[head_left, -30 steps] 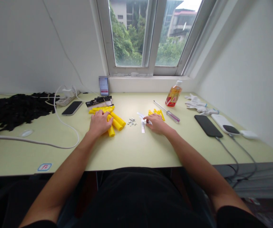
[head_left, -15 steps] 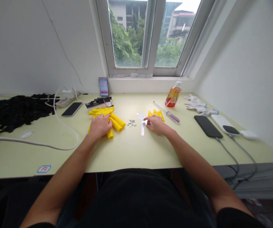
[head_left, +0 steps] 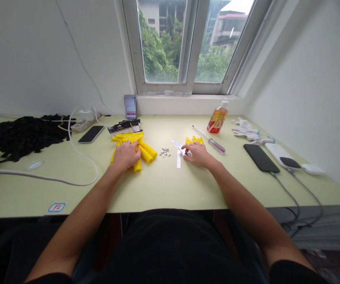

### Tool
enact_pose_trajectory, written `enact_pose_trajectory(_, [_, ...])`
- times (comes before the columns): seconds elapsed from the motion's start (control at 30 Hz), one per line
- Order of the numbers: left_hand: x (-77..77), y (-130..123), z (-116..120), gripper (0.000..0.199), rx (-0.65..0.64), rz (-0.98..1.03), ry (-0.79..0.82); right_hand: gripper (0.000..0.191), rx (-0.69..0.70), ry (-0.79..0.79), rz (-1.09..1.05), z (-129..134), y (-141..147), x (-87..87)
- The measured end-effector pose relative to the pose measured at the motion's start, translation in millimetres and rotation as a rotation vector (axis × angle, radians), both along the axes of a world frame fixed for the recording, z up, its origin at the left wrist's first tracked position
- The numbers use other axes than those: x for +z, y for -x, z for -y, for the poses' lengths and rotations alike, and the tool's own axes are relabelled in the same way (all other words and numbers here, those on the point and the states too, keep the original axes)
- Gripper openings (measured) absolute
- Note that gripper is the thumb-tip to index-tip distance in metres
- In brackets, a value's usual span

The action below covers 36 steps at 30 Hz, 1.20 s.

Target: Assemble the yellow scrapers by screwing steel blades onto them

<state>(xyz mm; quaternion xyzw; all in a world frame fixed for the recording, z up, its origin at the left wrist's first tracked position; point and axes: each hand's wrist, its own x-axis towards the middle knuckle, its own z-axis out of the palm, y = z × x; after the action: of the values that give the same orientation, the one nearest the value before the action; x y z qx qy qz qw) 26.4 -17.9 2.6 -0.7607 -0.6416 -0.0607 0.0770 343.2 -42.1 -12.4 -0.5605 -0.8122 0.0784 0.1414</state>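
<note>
a person in a black top sits at a pale yellow-green table (head_left: 170,189) under a window (head_left: 192,47), both forearms stretched forward. the left hand (head_left: 126,156) lies over a pile of yellow tubes (head_left: 146,153), fingers bent down onto them – from here i can't tell whether they grip one. the right hand (head_left: 198,154) bends over some thin white strips (head_left: 178,161), fingertips at them; whether it pinches one i can't tell. small yellow pieces (head_left: 194,140) lie just beyond that hand. between the two hands sits a little scatter of shiny metal bits (head_left: 165,152). farther right are a screwdriver (head_left: 216,145), a bottle of orange drink (head_left: 217,118) and white gloves (head_left: 245,128); far left, a black heap (head_left: 25,136).
</note>
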Motion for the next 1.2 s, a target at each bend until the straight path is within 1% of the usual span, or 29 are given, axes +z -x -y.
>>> enact_pose_trajectory(0.2, [0.4,-0.6,0.2,0.042,-0.008,0.009,-0.003,0.030,-0.036,0.068,0.011,-1.8,0.8,-1.8])
enact_pose_trajectory(0.43, [0.5,-0.5,0.1,0.044,-0.011,0.006,-0.005,0.032,-0.048,0.158,-0.008,-1.5,0.9,3.6])
enact_pose_trajectory(0.63, [2.9,-1.6,2.4,0.043,-0.007,0.014,0.001,0.033,0.004,0.177,-0.038,3.1,2.6,10.4])
enact_pose_trajectory(0.83, [9.7,-6.5,7.3,0.043,0.002,-0.021,0.044,0.041,0.061,0.199,-0.061,7.9,4.3,17.4])
enact_pose_trajectory(0.97, [14.1,-7.2,10.3,0.044,-0.009,-0.055,0.051,0.041,0.121,0.199,-0.090,11.1,5.3,21.9])
enact_pose_trajectory(1.07, [16.7,-7.5,14.0,0.047,-0.039,-0.090,0.058,0.041,0.159,0.218,-0.086,11.8,5.7,21.7])
enact_pose_trajectory(1.2, [17.2,-9.6,19.5,0.048,-0.085,-0.125,0.070,0.042,0.157,0.212,-0.041,10.4,5.7,16.5])
